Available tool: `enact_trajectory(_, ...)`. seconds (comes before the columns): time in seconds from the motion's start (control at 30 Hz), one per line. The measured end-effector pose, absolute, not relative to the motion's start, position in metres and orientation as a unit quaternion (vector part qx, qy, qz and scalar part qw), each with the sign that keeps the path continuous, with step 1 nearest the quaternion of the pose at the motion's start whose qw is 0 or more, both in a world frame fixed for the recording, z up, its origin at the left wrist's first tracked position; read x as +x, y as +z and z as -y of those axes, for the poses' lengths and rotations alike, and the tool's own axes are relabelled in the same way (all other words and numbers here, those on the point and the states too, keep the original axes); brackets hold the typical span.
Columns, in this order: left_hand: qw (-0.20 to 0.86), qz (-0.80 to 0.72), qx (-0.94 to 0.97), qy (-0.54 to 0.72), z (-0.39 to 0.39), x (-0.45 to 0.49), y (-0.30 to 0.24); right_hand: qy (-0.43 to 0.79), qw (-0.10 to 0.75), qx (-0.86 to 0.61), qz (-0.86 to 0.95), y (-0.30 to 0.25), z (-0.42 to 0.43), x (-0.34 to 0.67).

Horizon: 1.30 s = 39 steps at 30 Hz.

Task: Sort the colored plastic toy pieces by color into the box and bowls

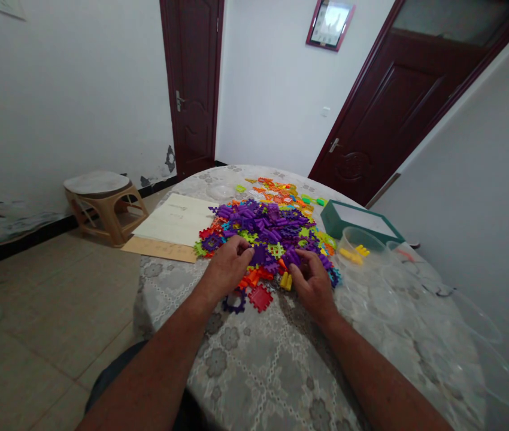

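A heap of plastic building pieces (pixel 272 221), mostly purple, lies on the table between my hands. My left hand (pixel 231 263) is at the heap's near left side, thumb and fingers pinched at the edge of a flat purple building piece (pixel 260 255). On the right, my right hand (pixel 315 281) has its fingers curled around a ribbed purple building piece (pixel 292 258). Just in front of the heap lie a red square piece (pixel 260 297) and a dark purple ring-shaped piece (pixel 235 302). A yellow piece (pixel 286 281) sits beside my right thumb.
Left of the heap are paper sheets (pixel 178 218) and a brown strip (pixel 160 249). To the right stand a green box (pixel 362 220) and a clear tub (pixel 362 239) holding yellow pieces (pixel 354 256). Clear plastic containers (pixel 384 299) cover the table's right side. A stool (pixel 104 206) stands left.
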State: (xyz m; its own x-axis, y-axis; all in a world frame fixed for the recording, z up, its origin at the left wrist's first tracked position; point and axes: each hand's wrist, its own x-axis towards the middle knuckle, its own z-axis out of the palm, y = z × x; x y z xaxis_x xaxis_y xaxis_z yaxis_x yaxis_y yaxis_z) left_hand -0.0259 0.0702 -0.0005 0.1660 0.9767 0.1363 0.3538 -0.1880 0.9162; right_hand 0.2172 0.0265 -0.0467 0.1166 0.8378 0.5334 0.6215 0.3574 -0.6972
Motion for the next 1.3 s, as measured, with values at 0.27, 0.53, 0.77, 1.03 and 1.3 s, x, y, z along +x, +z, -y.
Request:
enact_trajectory(0.27, 0.435, -0.449, 0.677, 0.388, -0.050, -0.005, 0.004, 0.377, 0.566, -0.480, 0.554, -0.042, -0.010, 0.184)
enact_trajectory(0.53, 0.376, -0.420, 0.748, 0.351, -0.050, -0.007, -0.004, 0.422, 0.577, -0.462, 0.525, -0.044, -0.021, 0.192)
enact_trajectory(0.77, 0.078, -0.430, 0.865, 0.248, -0.062, -0.005, -0.019, 0.326, 0.635, -0.528, 0.461, -0.051, -0.029, 0.207)
enact_trajectory(1.03, 0.038, -0.435, 0.873, 0.218, -0.068, 0.002, -0.023, 0.328, 0.630, -0.530, 0.462, -0.058, -0.032, 0.211)
enact_trajectory(1.3, 0.106, -0.436, 0.854, 0.261, -0.073, -0.013, -0.016, 0.359, 0.603, -0.507, 0.500, -0.065, -0.034, 0.214)
